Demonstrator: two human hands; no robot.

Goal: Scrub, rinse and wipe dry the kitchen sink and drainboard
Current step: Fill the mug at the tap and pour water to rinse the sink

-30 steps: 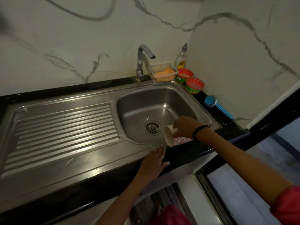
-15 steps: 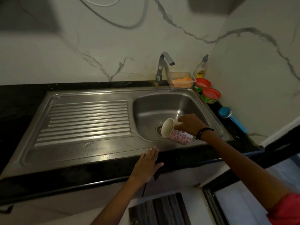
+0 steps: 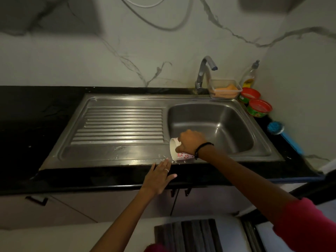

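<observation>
Hands (image 3: 190,142) over wet steel sink (image 3: 261,148)

Home kitchen, dim light. Steel sink (image 3: 214,124) with ribbed drainboard (image 3: 123,124) set in black stone counter (image 3: 27,124); marble-look wall behind. Faucet (image 3: 204,73) at far edge, dish-soap bottle (image 3: 251,75) and sponge tub (image 3: 225,88) beside it. Cabinet doors (image 3: 91,206) below.

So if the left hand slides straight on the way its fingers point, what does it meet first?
Most likely the tipped white floral cup held by the right hand, just past the left hand, over the steel sink's front rim; depth is unclear.
</observation>
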